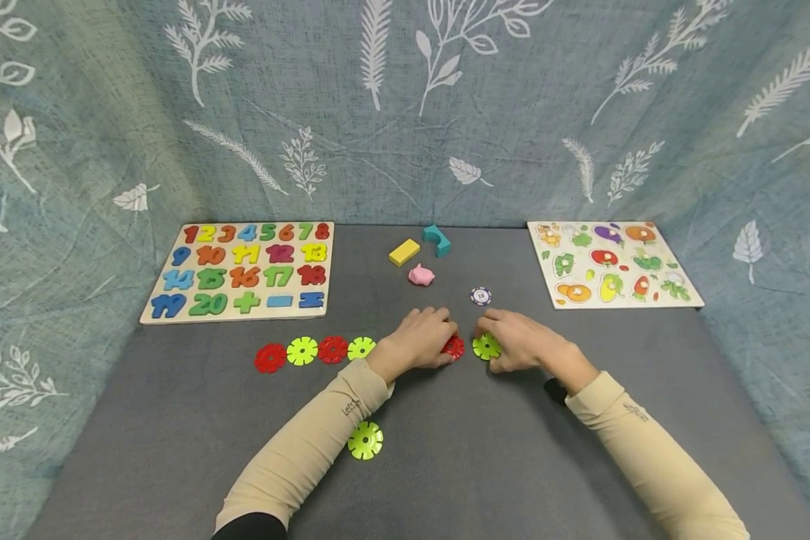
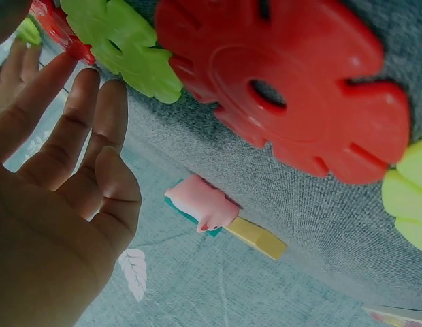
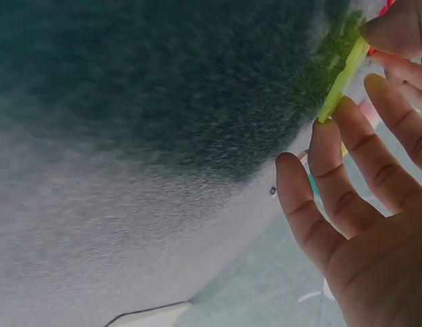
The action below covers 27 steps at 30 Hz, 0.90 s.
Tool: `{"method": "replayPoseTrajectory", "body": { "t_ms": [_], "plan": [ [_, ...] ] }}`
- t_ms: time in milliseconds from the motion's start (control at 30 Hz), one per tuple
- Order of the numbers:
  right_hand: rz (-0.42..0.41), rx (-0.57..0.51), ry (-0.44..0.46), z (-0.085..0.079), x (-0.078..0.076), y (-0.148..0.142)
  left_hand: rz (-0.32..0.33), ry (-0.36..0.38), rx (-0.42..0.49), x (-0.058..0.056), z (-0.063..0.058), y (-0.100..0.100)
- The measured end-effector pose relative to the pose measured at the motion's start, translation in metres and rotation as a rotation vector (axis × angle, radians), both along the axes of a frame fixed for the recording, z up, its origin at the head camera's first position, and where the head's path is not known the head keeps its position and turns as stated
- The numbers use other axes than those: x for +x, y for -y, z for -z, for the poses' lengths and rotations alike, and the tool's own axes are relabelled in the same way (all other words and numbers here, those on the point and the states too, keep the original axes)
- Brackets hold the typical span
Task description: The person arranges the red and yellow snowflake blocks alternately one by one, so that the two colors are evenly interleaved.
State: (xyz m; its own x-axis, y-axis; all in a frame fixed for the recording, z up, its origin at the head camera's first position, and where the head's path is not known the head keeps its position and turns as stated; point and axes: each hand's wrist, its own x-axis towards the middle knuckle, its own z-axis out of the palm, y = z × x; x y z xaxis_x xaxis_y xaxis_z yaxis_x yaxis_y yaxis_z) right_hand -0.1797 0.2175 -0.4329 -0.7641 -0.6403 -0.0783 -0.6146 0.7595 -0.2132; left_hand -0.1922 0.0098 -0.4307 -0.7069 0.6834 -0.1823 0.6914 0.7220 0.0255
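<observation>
My left hand (image 1: 421,337) holds a red notched plastic disc (image 1: 454,347) at its edge, with thumb and fingertips about it. Just right of that, my right hand (image 1: 523,341) pinches a green notched disc (image 1: 487,346) between thumb and fingertips; the right wrist view shows this green disc (image 3: 344,80) nearly edge-on. To the left runs a row of alternating discs: red (image 1: 271,358), green (image 1: 302,351), red (image 1: 333,349) and green (image 1: 361,348). Beneath my left hand, the left wrist view shows another red disc (image 2: 299,95) and green disc (image 2: 119,48), hidden from the head view.
A loose green disc (image 1: 365,440) lies beside my left forearm. Behind the hands are a poker chip (image 1: 481,296), pink pig (image 1: 421,275), yellow block (image 1: 404,252) and teal arch block (image 1: 436,241). A number puzzle board (image 1: 290,313) stands back left, a vegetable puzzle board (image 1: 547,259) back right.
</observation>
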Motion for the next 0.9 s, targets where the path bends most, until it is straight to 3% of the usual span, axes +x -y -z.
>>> {"method": "replayPoseTrajectory", "body": {
  "t_ms": [400, 900],
  "plan": [
    [0.026, -0.008, 0.044, -0.0015, -0.0115, 0.0086, 0.002, 0.005, -0.002, 0.0001, -0.0022, 0.0006],
    [-0.033, -0.05, -0.04, 0.0015, -0.0061, 0.0037, 0.009, -0.003, 0.0, -0.0006, -0.001, 0.0004]
  ]
}}
